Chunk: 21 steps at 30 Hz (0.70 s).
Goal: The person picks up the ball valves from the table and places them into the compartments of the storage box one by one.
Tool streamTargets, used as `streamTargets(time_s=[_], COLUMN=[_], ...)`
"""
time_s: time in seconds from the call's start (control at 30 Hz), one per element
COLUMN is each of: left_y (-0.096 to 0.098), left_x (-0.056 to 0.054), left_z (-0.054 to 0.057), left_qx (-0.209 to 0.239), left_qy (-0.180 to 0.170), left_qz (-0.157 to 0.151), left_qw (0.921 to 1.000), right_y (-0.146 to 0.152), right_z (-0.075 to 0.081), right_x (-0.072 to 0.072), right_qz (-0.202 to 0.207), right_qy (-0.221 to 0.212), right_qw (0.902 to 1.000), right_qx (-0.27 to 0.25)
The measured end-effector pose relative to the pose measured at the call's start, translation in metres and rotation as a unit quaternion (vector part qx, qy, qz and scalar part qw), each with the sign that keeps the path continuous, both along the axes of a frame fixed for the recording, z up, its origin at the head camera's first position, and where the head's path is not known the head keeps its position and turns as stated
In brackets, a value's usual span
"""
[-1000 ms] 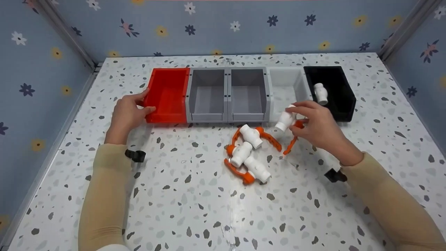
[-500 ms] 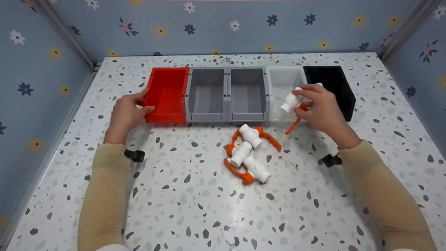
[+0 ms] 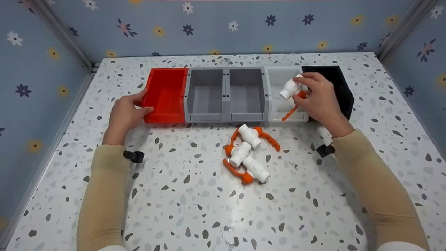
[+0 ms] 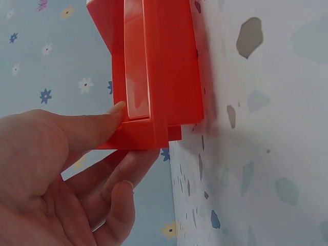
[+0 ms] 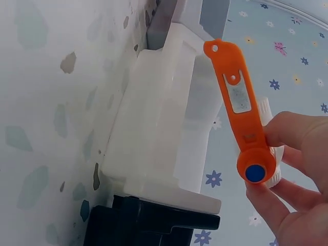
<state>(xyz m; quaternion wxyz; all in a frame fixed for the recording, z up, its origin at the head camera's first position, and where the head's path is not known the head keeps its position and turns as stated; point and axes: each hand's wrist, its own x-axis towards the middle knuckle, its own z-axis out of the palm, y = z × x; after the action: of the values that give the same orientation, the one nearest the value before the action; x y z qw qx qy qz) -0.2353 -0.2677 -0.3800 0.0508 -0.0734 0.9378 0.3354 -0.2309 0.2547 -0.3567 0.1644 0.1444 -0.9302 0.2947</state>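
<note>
My right hand (image 3: 320, 99) pinches a white ball valve (image 3: 291, 88) with an orange lever handle, holding it above the white bin (image 3: 278, 109). In the right wrist view the orange handle (image 5: 238, 97) faces the camera, with a blue cap at its pivot. My left hand (image 3: 126, 113) grips the left wall of the red bin (image 3: 167, 96), thumb inside and fingers outside. Several similar valves (image 3: 240, 153) lie in a pile on the table in front of the bins.
Two grey bins (image 3: 207, 116) stand between the red and white ones, all in one row. At the right end is a black bin (image 3: 343, 87), partly hidden by my right hand. A flowered wall (image 3: 216, 28) rises behind the speckled table (image 3: 174, 209).
My right hand has lifted the valve away from me, from the front edge of the white bin to over it. The left hand stays on the red bin.
</note>
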Motion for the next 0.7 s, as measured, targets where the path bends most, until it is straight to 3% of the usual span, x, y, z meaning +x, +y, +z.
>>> streamTargets(time_s=[0.43, 0.7], left_y=[0.0, 0.002], left_x=[0.0, 0.001], left_z=[0.001, 0.001], left_qx=[0.005, 0.001], left_qy=[-0.016, -0.01], left_qz=[0.01, 0.009], left_qw=[0.9998, 0.9999], right_y=[-0.003, -0.008], right_z=[0.0, -0.005], right_x=[-0.02, -0.028], right_qz=[-0.015, -0.022], right_qy=[0.032, 0.013], right_qw=[0.9993, 0.9997], right_qx=[0.013, 0.005])
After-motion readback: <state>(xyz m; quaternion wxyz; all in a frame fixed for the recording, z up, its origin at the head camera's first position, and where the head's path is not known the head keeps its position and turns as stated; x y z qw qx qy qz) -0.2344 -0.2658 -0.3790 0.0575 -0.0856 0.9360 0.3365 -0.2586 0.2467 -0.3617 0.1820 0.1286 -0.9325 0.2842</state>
